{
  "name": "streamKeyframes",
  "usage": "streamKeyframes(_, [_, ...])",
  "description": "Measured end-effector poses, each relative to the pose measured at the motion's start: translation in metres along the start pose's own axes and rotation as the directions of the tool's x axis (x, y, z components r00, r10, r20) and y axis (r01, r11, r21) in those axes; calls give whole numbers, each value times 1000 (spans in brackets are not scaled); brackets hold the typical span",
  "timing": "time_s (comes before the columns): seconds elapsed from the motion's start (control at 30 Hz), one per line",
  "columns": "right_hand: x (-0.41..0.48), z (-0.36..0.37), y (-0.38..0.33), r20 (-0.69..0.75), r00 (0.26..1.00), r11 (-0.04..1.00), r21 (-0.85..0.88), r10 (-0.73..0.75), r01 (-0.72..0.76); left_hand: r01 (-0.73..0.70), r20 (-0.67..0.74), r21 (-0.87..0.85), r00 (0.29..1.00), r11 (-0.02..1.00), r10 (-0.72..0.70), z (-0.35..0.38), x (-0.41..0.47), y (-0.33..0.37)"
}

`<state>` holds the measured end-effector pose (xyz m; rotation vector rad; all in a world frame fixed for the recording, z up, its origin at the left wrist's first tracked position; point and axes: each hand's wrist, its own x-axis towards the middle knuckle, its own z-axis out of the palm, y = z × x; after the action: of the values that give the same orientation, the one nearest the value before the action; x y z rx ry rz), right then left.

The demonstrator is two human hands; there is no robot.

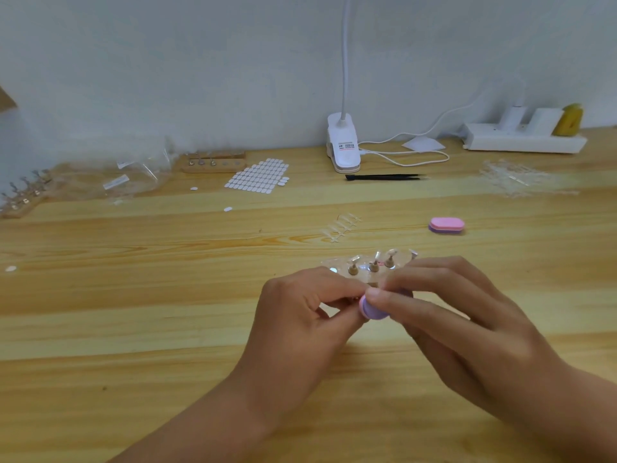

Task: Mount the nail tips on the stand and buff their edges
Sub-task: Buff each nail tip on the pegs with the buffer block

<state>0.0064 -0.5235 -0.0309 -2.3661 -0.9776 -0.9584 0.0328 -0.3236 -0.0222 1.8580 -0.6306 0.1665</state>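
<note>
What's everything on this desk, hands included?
table: one, light wood, under everything
clear stand: one, transparent, just beyond the hands
purple buffer: one, purple, in right hand
pink buffer: one, pink over purple, right of centre
tweezers: one, black, far centre
clip lamp: one, white, by wall
power strip: one, white, far right
sticker sheet: one, white, far centre-left
wooden stands: two, tan, far left
left hand: pinches small piece, mostly hidden
right hand: grips purple buffer

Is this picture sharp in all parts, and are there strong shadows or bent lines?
Head view: soft overall, most blurred near the plastic bags at left; lines of the table bow slightly from the wide lens; even light, faint shadow under the left hand and right hand.
</note>
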Motion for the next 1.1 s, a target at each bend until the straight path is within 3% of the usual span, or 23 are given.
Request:
streamKeyframes(0.17, [1,-1,3,-22,999,999,-12,48,-49,32,-5,-23,999,999,-32,1,0,0])
streamKeyframes(0.3, [0,1,-1,2,1000,1000,-12,1,-1,5,8,3,1000,1000,-5,0,1,1])
streamKeyframes(0.43, [2,-6,4,-37,996,997,6,78,-78,30,-8,-6,1000,1000,-30,1,1,1])
streamKeyframes(0.57, [1,0,-2,-13,1000,1000,13,7,-7,-36,2,27,999,999,36,0,0,3])
streamKeyframes(0.73, [1,-6,9,-62,989,991,0,137,-137,40,1,-25,999,999,-40,1,1,-1])
streamKeyframes(0.9, [2,-3,-2,-30,999,997,72,16,-14,-30,35,-19,999,999,31,0,0,2])
streamKeyframes(1.0, [2,-7,10,-46,993,994,3,111,-111,13,14,-46,1000,999,-12,1,0,0])
streamKeyframes(1.1, [2,-8,6,-74,990,991,68,117,-112,18,10,-60,1000,998,-18,2,0,-1])
